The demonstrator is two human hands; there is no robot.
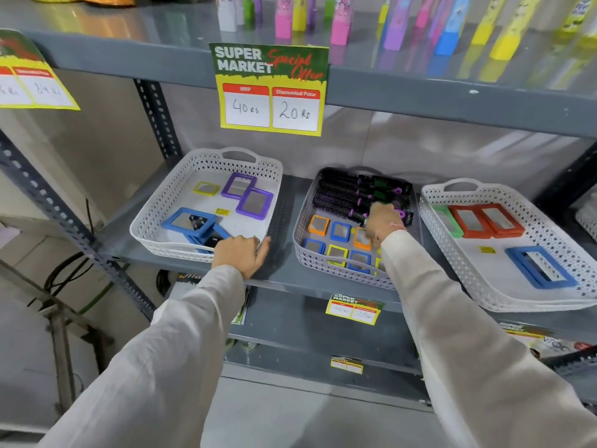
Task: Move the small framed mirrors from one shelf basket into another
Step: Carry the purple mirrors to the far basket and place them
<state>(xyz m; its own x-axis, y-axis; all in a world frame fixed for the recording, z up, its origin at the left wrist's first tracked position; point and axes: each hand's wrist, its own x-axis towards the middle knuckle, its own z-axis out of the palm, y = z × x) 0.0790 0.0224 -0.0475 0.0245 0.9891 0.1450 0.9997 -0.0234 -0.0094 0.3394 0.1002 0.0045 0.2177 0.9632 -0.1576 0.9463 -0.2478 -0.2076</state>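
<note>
The grey middle basket [302, 253] holds several small framed mirrors in rows, among them an orange one [318, 225], a blue one [340, 231] and a yellow one [337, 255]. My right hand [382, 221] reaches down into this basket, fingers bent over another orange-framed mirror [361, 239]. Whether it grips that mirror is hidden by the hand. The white left basket [155, 221] holds one small yellow mirror [206, 188] plus larger purple mirrors [239, 185] and blue mirrors [190, 221]. My left hand [240, 253] sits on this basket's front rim with its fingers curled over the edge.
Black and purple hair brushes [352, 195] lie at the back of the middle basket. A white right basket [452, 263] holds red, green and blue mirrors. A price sign [271, 92] hangs from the shelf above. Coloured bottles stand on the top shelf.
</note>
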